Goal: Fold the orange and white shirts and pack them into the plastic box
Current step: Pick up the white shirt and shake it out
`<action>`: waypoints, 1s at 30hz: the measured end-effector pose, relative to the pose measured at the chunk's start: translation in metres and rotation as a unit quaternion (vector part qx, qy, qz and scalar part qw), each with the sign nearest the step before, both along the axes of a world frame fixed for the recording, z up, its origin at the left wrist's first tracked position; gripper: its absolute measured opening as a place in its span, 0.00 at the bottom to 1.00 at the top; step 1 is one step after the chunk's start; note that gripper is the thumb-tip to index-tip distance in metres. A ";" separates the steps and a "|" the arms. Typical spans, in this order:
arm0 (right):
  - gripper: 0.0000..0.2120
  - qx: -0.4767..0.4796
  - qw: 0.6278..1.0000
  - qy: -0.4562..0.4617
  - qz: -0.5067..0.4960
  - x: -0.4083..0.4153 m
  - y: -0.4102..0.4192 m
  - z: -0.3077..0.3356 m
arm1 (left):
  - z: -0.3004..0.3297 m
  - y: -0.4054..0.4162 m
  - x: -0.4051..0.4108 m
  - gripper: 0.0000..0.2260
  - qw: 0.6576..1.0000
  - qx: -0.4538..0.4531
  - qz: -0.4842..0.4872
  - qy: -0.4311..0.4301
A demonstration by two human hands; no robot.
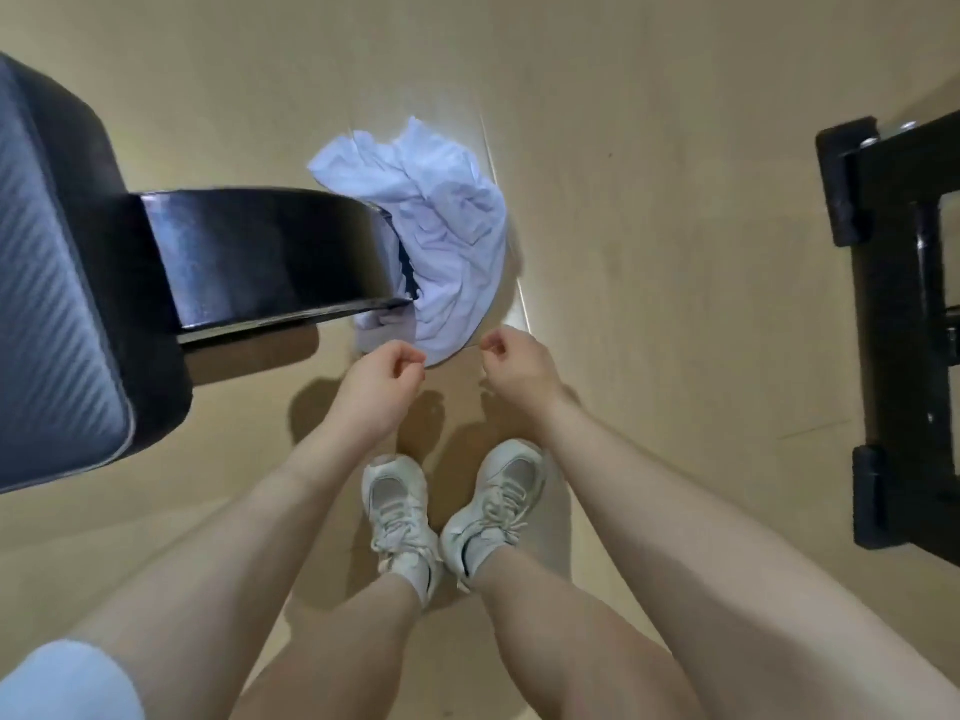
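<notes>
A crumpled white shirt lies on the tan floor, its left side tucked under the black rim of a piece of furniture. I am bent over it. My left hand has its fingers curled and pinches the shirt's near hem. My right hand, a little to the right, is curled the same way on a thin stretch of that hem. No orange shirt or plastic box is in view.
A black curved furniture edge with a dark padded seat fills the left. A black metal frame stands at the right. My feet in white sneakers are just behind my hands on the tan floor.
</notes>
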State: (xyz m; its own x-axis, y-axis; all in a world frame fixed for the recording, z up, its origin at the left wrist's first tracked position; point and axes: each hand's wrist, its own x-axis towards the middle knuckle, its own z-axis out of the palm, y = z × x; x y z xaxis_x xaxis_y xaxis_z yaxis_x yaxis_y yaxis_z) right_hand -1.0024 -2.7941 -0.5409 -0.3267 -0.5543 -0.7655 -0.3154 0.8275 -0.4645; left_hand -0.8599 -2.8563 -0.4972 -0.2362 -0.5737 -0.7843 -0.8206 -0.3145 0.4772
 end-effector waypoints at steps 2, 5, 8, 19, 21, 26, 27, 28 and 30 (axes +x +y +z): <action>0.14 -0.017 1.000 -0.002 0.009 0.012 -0.012 -0.054 | -0.046 0.000 0.007 0.08 1.000 -0.010 0.003 -0.008; 0.17 -0.054 0.999 0.007 0.005 0.036 -0.035 -0.145 | -0.125 -0.008 0.021 0.07 1.000 -0.012 0.002 -0.013; 0.22 -0.046 0.993 0.051 0.091 0.050 -0.052 -0.204 | -0.168 -0.024 0.030 0.06 0.998 -0.031 -0.029 -0.050; 0.11 -0.165 0.985 0.047 -0.006 0.001 -0.014 -0.047 | -0.049 0.004 0.026 0.06 0.996 0.039 0.069 0.027; 0.05 -0.184 0.981 -0.010 -0.057 -0.010 -0.008 0.025 | 0.005 0.009 0.018 0.09 0.997 0.033 0.066 0.038; 0.07 -0.200 0.969 -0.105 -0.102 -0.028 -0.014 0.203 | 0.146 -0.004 -0.007 0.15 0.994 -0.045 0.015 0.096; 0.06 -0.210 0.964 -0.122 -0.111 -0.030 -0.018 0.236 | 0.172 -0.009 -0.012 0.15 0.991 -0.059 0.008 0.120; 0.04 -0.211 0.962 -0.131 -0.119 -0.033 -0.022 0.269 | 0.200 -0.015 -0.017 0.16 0.987 -0.069 -0.002 0.146; 0.04 -0.216 0.956 -0.140 -0.142 -0.038 -0.027 0.325 | 0.251 -0.025 -0.023 0.16 0.979 -0.079 -0.041 0.185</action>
State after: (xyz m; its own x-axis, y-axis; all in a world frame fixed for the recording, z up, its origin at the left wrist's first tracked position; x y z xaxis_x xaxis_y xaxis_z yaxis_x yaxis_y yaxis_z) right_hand -1.0403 -2.8211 -0.2158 -0.3273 -0.7580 -0.5641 0.0808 0.5724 -0.8160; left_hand -0.8826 -2.8814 -0.2461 -0.5378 -0.6486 -0.5387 -0.6013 -0.1527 0.7843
